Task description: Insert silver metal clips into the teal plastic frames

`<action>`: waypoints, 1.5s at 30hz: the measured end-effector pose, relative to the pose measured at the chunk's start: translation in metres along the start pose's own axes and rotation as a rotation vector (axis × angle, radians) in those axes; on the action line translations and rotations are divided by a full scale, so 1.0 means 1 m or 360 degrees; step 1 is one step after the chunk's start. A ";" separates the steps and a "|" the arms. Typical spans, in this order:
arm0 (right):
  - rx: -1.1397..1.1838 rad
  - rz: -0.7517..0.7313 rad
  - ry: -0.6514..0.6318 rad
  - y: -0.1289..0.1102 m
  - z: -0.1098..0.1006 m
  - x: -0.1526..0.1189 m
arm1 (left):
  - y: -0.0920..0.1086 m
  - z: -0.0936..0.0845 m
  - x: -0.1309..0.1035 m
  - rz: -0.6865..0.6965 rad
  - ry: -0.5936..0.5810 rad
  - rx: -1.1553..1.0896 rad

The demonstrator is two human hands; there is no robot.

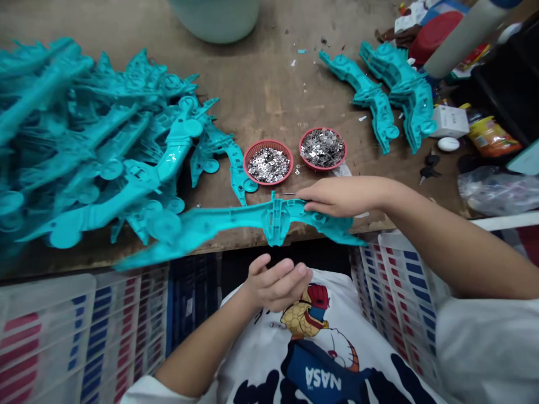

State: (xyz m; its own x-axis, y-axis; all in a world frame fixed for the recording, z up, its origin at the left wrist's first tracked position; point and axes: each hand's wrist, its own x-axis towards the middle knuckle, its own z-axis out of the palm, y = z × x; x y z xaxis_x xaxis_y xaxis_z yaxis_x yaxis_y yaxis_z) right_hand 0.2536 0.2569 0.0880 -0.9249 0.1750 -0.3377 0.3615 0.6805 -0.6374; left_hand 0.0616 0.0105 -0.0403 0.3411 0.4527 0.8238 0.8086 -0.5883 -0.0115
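A long turquoise plastic part [244, 215] lies along the front edge of the wooden table [269, 95]. My right hand [337, 195] is over its right section, fingers closed around something thin and metallic that points left toward the part's middle. Below the part, in front of my shirt, my left hand [278, 283] is palm up with fingers apart and slightly curled, holding nothing. Just behind the part stand two red baskets, the left one [248, 151] and the right one [344, 154], both filled with small metal pieces [269, 165].
A large heap of turquoise parts [105, 123] covers the table's left side. Two more stacks [368, 92] lie at the right, near a white box [450, 120] and a plastic bag [497, 188]. A pale bucket [217, 19] stands at the back. Plastic crates [80, 336] flank my body.
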 end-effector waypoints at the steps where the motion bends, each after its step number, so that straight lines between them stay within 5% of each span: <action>1: -0.0076 0.0067 -0.0023 0.000 0.002 0.004 | -0.006 0.005 -0.003 0.0008 -0.0069 -0.0019; 6: -0.0364 0.0635 -0.0074 0.007 -0.001 0.015 | -0.037 0.036 -0.008 -0.0212 -0.0847 -0.0122; 11: -0.0530 0.1090 0.0632 0.067 -0.025 0.007 | -0.065 0.043 -0.012 -0.0249 -0.1167 -0.0226; 14: -0.0515 0.1078 0.0870 0.104 -0.028 0.006 | -0.078 0.042 -0.012 -0.0210 -0.1193 -0.0266; 17: -0.0475 0.1030 0.0800 0.119 -0.027 0.008 | -0.083 0.044 -0.012 -0.0173 -0.1154 -0.0245; 23: -0.0386 0.1054 0.0769 0.115 -0.035 0.006 | -0.076 0.047 -0.012 -0.0152 -0.1098 -0.0194; 29: -0.0245 0.1039 0.1023 0.118 -0.036 0.001 | -0.073 0.046 -0.011 -0.0219 -0.1129 -0.0197; 45: -0.0081 0.0952 0.1266 0.117 -0.035 -0.003 | -0.071 0.046 -0.004 -0.0374 -0.1017 -0.0179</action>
State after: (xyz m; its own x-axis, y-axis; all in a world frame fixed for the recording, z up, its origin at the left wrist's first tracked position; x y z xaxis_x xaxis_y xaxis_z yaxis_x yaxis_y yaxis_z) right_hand 0.2946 0.3613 0.0387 -0.4089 0.9124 -0.0191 0.8055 0.3510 -0.4775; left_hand 0.0247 0.0812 -0.0691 0.4067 0.8624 0.3015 0.8527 -0.4768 0.2136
